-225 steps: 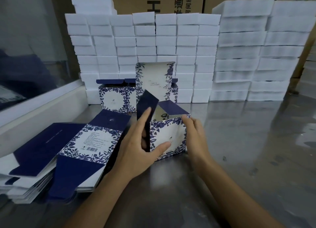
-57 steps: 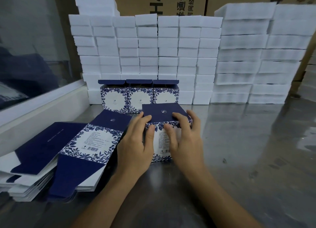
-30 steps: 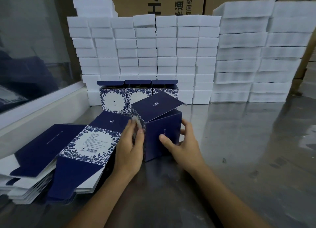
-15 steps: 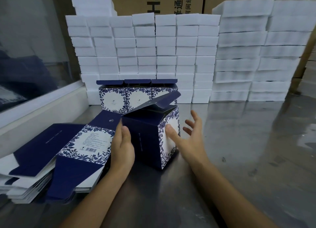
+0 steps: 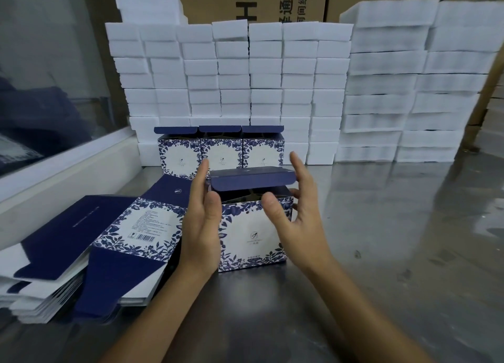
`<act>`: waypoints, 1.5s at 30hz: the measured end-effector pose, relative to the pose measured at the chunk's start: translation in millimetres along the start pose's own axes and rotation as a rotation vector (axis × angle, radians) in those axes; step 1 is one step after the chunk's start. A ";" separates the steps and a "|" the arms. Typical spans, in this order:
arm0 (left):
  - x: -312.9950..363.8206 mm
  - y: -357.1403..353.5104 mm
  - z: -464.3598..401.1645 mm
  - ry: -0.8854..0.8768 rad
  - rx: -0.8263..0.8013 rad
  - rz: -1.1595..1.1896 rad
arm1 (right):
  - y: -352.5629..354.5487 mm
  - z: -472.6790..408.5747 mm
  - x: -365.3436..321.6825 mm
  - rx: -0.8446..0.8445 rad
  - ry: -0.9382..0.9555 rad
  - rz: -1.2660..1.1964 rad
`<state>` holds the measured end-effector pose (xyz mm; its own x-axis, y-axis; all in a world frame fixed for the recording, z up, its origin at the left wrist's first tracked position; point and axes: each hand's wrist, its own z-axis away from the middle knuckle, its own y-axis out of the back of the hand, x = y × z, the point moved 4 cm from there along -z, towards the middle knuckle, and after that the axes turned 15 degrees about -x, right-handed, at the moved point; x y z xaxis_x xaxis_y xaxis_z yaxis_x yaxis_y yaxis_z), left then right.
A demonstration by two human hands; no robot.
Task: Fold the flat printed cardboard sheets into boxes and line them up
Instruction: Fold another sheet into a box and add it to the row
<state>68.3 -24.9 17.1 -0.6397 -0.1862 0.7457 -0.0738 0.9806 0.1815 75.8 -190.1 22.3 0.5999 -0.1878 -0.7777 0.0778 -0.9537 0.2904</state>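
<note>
Three finished blue-and-white floral cardboard boxes (image 5: 221, 152) stand side by side in a row at the back of the grey metal table (image 5: 381, 253), in front of the stacked white foam blocks (image 5: 267, 79), each with its navy lid flap raised. A fourth box of the same print (image 5: 252, 229) stands upright on the table just in front of that row, between my hands; its walls are squared, and its navy lid flap (image 5: 252, 178) tilts over the open mouth. I judge it folded but not yet placed in line.

My left hand (image 5: 203, 218) lies flat against the box's left wall, fingers straight and together, gripping nothing. My right hand (image 5: 297, 212) is spread beside the right wall, fingers apart and only loosely bent; whether any fingertip touches the card I cannot tell.

Through the mouth only inner folded flaps show (no contents are visible in this or the three rear boxes, so far as their openings can be seen).

A pile of flat printed cardboard sheets (image 5: 90, 251) remains at the left, so much folding appears left.
</note>
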 end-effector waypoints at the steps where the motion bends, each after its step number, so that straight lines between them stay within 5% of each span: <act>1: 2.4 -0.5 0.6 -0.022 -0.005 -0.026 | -0.1 -0.1 -0.3 0.009 0.010 0.004; 11: 2.5 -5.0 1.7 -0.003 -0.040 -0.365 | 2.3 -2.3 5.3 0.107 0.027 0.182; 19: 8.9 -10.8 2.6 -0.102 -0.008 -0.519 | -21.5 4.4 -16.2 0.190 0.211 0.753; 45: 1.2 -6.2 -2.7 -0.115 0.028 -0.475 | -1.6 0.4 9.8 0.211 0.106 0.379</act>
<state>70.0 -31.4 18.5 -0.6108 -0.6072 0.5081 -0.3977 0.7902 0.4662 81.3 -190.5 14.0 0.6343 -0.5183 -0.5736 -0.3204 -0.8515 0.4151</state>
